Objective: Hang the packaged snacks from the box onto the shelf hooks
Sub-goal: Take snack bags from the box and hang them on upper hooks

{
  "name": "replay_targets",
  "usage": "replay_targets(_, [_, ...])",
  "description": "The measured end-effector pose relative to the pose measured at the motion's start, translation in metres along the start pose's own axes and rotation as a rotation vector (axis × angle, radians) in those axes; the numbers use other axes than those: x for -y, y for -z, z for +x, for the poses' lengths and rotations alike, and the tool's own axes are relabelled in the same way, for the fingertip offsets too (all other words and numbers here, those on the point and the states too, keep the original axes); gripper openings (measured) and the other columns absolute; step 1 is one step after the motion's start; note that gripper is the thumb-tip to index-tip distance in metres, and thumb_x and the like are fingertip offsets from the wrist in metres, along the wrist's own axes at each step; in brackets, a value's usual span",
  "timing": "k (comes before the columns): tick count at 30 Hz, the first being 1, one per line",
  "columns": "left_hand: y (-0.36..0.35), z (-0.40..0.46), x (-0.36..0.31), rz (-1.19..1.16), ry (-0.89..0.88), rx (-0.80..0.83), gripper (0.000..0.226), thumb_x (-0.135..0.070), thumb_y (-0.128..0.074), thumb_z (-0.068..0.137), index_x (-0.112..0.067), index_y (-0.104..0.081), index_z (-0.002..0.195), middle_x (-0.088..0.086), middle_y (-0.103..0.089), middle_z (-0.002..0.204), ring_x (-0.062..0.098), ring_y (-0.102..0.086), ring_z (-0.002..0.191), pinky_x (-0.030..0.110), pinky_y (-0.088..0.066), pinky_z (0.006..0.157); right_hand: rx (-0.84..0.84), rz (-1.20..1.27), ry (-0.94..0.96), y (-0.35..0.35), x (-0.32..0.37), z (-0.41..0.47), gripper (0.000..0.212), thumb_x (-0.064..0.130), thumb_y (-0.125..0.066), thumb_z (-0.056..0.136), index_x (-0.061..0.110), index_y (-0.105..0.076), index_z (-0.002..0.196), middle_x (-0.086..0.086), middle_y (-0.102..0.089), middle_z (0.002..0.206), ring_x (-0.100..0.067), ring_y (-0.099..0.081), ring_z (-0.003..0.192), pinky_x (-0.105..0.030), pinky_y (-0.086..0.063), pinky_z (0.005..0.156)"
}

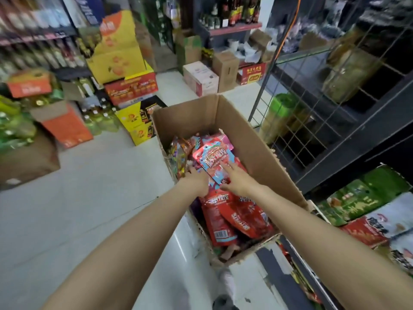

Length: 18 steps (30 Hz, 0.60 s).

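Note:
An open cardboard box (257, 151) stands on the floor, filled with several red and blue snack packets. Both my arms reach down into it. My right hand (238, 181) lies with straight fingers on a red and blue packet (212, 158) at the top of the pile. My left hand (197, 180) is at the lower left edge of the same packet; its fingers are hidden behind the hand and the packets. More red packets (237, 218) lie nearer to me in the box.
A dark shelf unit with a wire grid panel (312, 121) rises right of the box; snack bags (362, 204) fill its lower shelf. Stacked cartons (131, 88) and bottles stand left, brown cartons (224, 70) behind. My shoe (225, 287) is on the pale floor.

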<state>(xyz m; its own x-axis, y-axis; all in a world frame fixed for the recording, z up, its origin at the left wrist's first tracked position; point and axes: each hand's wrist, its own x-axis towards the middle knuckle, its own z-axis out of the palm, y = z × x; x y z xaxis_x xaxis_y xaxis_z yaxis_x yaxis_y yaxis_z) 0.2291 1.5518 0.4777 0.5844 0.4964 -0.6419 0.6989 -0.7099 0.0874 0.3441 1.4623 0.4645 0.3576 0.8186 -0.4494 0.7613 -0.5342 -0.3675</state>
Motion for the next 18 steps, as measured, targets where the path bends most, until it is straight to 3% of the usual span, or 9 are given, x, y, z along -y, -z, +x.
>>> replay_targets(2, [0.000,-0.001,-0.003,-0.097,0.081,-0.108,0.050,-0.014,-0.049,0.092,-0.005,-0.031,0.138,0.023,-0.023,0.145,0.037,-0.036,0.130,0.043,-0.036,0.105,0.048,-0.005,0.025,-0.002,-0.003,0.010,0.089,0.032,-0.064,0.088,0.018,-0.005,0.153,-0.008,0.005,0.160,-0.026,-0.010,0.146,-0.033,-0.019,0.115])
replay_targets(4, [0.001,-0.002,-0.006,-0.163,0.131,-0.333,0.043,-0.010,-0.052,0.091,-0.005,-0.038,0.132,0.018,-0.035,0.136,0.033,-0.043,0.123,0.038,-0.042,0.095,0.086,-0.013,0.035,-0.005,-0.007,0.019,0.090,0.036,-0.065,0.087,0.021,-0.006,0.153,-0.010,0.003,0.160,-0.029,-0.016,0.145,-0.036,-0.025,0.114])
replay_targets(7, [0.007,0.001,-0.007,-0.234,0.266,-0.533,0.039,-0.003,-0.043,0.094,-0.009,-0.035,0.132,0.020,-0.036,0.131,0.034,-0.043,0.119,0.038,-0.045,0.090,0.049,-0.116,0.071,-0.002,-0.007,0.032,0.085,0.040,-0.062,0.088,0.022,-0.010,0.152,-0.016,-0.025,0.153,-0.035,-0.037,0.133,-0.039,-0.037,0.103])
replay_targets(9, [0.009,0.003,-0.004,-0.284,0.321,-0.496,0.046,0.000,-0.045,0.092,-0.014,-0.033,0.134,0.022,-0.026,0.138,0.037,-0.038,0.123,0.039,-0.044,0.093,0.046,-0.145,0.107,0.002,-0.003,0.042,0.078,0.040,-0.056,0.092,0.020,-0.012,0.152,-0.017,-0.043,0.143,-0.035,-0.045,0.126,-0.037,-0.040,0.097])
replay_targets(11, [0.010,0.008,0.000,-0.289,0.283,-0.381,0.044,-0.004,-0.049,0.091,-0.012,-0.038,0.133,0.021,-0.021,0.145,0.038,-0.037,0.126,0.040,-0.042,0.097,0.089,-0.131,0.111,0.009,0.003,0.051,0.068,0.042,-0.048,0.096,0.019,-0.015,0.151,-0.017,-0.045,0.142,-0.035,-0.044,0.127,-0.036,-0.038,0.099])
replay_targets(14, [0.014,0.011,0.005,-0.289,0.168,-0.331,0.027,-0.007,-0.043,0.094,-0.004,-0.054,0.119,0.018,-0.040,0.138,0.034,-0.053,0.114,0.037,-0.045,0.092,0.088,-0.184,0.111,0.022,0.012,0.060,0.051,0.035,-0.035,0.102,0.011,-0.029,0.146,-0.016,-0.042,0.145,-0.034,-0.042,0.130,-0.036,-0.036,0.101])
replay_targets(18, [0.022,0.007,0.006,-0.357,0.245,-0.394,0.026,-0.008,-0.043,0.095,0.002,-0.057,0.113,0.020,-0.058,0.119,0.037,-0.057,0.108,0.039,-0.047,0.087,-0.015,-0.151,0.065,0.032,0.015,0.075,0.037,0.028,-0.039,0.100,0.006,-0.049,0.128,-0.019,-0.050,0.136,-0.035,-0.049,0.122,-0.038,-0.041,0.095])
